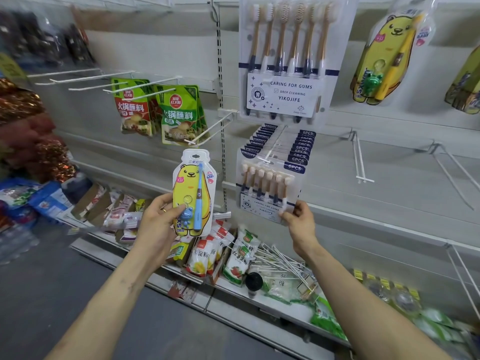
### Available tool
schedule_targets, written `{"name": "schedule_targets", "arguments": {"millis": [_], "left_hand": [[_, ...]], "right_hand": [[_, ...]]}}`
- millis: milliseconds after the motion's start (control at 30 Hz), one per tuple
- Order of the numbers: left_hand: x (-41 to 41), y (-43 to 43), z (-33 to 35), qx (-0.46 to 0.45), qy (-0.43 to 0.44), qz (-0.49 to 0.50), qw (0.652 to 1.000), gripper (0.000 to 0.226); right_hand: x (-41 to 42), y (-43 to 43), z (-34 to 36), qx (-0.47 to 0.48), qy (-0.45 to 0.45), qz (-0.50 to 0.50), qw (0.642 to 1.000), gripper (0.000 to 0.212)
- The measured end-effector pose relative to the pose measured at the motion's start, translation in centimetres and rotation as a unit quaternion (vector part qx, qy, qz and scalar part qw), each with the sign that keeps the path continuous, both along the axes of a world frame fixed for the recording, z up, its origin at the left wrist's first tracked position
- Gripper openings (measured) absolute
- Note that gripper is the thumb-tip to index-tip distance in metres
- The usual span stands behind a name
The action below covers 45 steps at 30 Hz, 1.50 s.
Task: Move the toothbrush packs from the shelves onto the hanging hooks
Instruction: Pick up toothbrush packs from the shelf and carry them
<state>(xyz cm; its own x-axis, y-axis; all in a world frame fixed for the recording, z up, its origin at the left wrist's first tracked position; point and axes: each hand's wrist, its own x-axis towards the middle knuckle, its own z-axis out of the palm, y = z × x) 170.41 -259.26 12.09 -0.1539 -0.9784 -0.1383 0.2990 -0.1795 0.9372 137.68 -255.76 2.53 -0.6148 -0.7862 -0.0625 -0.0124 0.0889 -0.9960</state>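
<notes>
My left hand grips a yellow bear-shaped kids' toothbrush pack with a blue brush and a blue charm, held upright in front of the shelving. My right hand pinches the lower right corner of the front six-brush pack, which hangs with several like packs on a white hook. A larger six-brush pack hangs above it. Another yellow bear pack with a green charm hangs at the upper right.
Bare white hooks jut out to the right, and one just above the bear pack. Green sauce pouches hang at the left. The low shelf holds food bags and a pile of loose hooks.
</notes>
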Motion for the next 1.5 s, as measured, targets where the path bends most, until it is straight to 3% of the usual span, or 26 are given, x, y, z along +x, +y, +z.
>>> {"name": "schedule_targets", "arguments": {"millis": [133, 300, 533, 633, 800, 900, 1100, 1267, 1500], "left_hand": [[0.0, 0.4, -0.1, 0.001, -0.004, 0.002, 1.0, 0.034], [-0.9, 1.3, -0.1, -0.003, -0.002, -0.001, 1.0, 0.035], [-3.7, 2.9, 1.0, -0.008, 0.006, -0.053, 0.999, 0.027], [-4.8, 3.7, 1.6, -0.009, 0.01, -0.087, 0.996, 0.03], [-6.7, 5.6, 2.8, -0.019, 0.003, -0.146, 0.989, 0.034], [-7.9, 6.7, 3.9, -0.052, -0.004, -0.17, 0.984, 0.031], [-10.1, 9.0, 5.7, -0.094, -0.004, -0.225, 0.97, 0.021], [-13.4, 11.6, 7.7, -0.126, -0.015, -0.262, 0.957, 0.014], [-21.4, 15.3, 12.7, -0.239, -0.065, -0.297, 0.922, 0.01]], "right_hand": [[-0.2, 0.4, -0.4, 0.01, 0.001, -0.017, 1.0, 0.049], [-0.1, 2.4, -0.4, 0.037, -0.028, -0.096, 0.994, 0.031], [1.5, 5.6, 2.9, 0.046, 0.016, -0.148, 0.988, 0.02], [4.0, 6.8, 6.9, -0.004, 0.012, -0.121, 0.993, 0.018], [8.6, 9.2, 13.4, -0.085, -0.018, 0.007, 0.996, 0.017], [9.6, 10.9, 15.7, -0.104, 0.021, 0.024, 0.994, 0.019], [8.3, 15.5, 17.9, -0.097, 0.048, -0.056, 0.993, 0.014], [5.4, 20.4, 20.4, -0.106, 0.09, -0.114, 0.984, 0.011], [-0.9, 25.5, 24.7, -0.133, 0.183, -0.164, 0.96, 0.009]]}}
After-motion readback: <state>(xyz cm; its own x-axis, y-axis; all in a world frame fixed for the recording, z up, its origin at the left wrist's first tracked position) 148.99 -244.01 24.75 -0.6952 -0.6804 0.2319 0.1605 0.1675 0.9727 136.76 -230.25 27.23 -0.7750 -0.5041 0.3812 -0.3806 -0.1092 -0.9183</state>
